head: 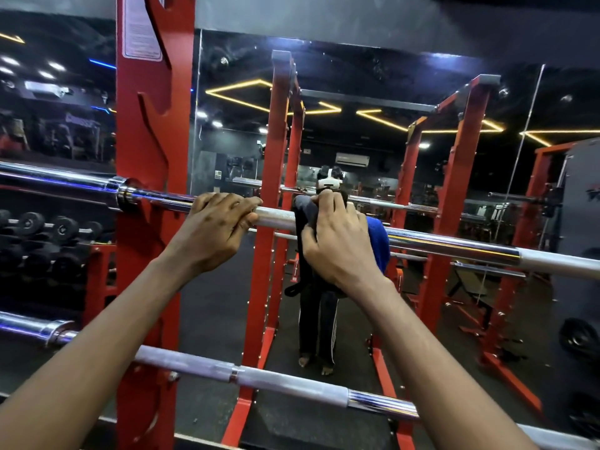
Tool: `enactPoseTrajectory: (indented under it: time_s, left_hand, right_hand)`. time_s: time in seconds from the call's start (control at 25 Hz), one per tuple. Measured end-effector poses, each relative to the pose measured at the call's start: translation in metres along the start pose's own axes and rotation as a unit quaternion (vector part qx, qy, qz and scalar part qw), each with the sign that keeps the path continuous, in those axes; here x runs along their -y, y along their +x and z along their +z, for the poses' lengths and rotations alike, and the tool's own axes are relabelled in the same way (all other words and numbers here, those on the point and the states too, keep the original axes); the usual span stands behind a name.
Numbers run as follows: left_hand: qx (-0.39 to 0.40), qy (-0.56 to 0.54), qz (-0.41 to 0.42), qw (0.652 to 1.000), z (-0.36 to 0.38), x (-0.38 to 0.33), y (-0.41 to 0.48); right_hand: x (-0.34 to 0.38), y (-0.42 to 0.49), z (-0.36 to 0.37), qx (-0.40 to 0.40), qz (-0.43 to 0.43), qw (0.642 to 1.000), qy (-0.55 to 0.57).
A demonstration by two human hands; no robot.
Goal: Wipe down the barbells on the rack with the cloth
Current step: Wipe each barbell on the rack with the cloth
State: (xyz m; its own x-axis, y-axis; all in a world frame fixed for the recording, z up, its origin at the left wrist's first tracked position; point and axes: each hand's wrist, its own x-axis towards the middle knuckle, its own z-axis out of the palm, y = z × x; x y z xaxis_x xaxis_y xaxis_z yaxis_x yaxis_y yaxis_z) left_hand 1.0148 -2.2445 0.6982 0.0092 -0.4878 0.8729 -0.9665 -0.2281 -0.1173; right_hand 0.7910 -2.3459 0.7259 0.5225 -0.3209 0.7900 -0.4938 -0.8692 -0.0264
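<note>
A chrome upper barbell runs across the red rack at chest height. My left hand grips its shaft just right of the rack upright. My right hand grips a cloth wrapped over the same bar; the cloth shows blue on the right and dark grey on the left, with an end hanging below the bar. A second, lower barbell lies on the rack under my forearms.
A wall mirror behind the rack reflects the person and more red racks. Dumbbells sit on a stand at the left. A grey machine with weight plates stands at the right edge.
</note>
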Motion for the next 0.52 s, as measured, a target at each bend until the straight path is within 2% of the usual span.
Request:
enactPoseTrajectory:
  time_s: [0.16,0.32,0.52]
  left_hand:
    - [-0.019,-0.012,-0.013,1.0,0.002,-0.005,-0.001]
    - [-0.026,-0.002,-0.008,1.0,0.001,-0.003,-0.003]
    - [-0.014,0.027,-0.02,0.999,-0.004,0.013,-0.004]
  right_hand:
    - [-0.014,0.008,-0.002,0.022,-0.005,1.0,0.009]
    - [0.003,0.015,0.014,-0.039,-0.015,0.999,-0.032]
    - [0.023,0.008,0.041,-0.103,-0.082,0.991,-0.021]
